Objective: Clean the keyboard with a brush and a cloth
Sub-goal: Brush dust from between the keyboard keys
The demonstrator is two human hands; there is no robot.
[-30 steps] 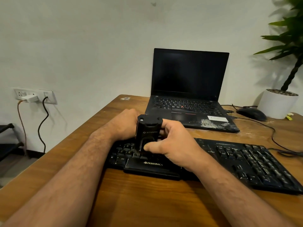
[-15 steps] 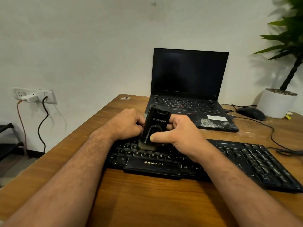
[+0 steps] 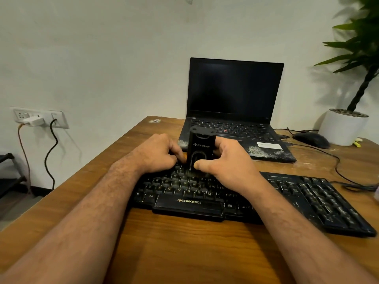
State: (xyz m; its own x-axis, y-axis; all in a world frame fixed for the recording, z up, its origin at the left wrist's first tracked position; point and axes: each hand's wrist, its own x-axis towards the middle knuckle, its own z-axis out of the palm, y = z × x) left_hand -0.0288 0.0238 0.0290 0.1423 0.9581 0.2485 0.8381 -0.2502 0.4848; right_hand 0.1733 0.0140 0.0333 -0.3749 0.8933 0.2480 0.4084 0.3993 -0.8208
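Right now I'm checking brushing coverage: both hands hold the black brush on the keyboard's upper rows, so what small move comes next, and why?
Probably sweep the brush sideways along that row. Both hands, left and right, hold it upright, bristles down on the keyboard, whose right-hand keys look dusty.

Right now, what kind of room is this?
Probably a home or small office desk: a wooden table holds a laptop, a keyboard and a mouse.

1 keyboard (image 3: 256, 199), 1 brush (image 3: 201, 149), 1 laptop (image 3: 233, 111), 1 mouse (image 3: 310, 139), 2 hands.
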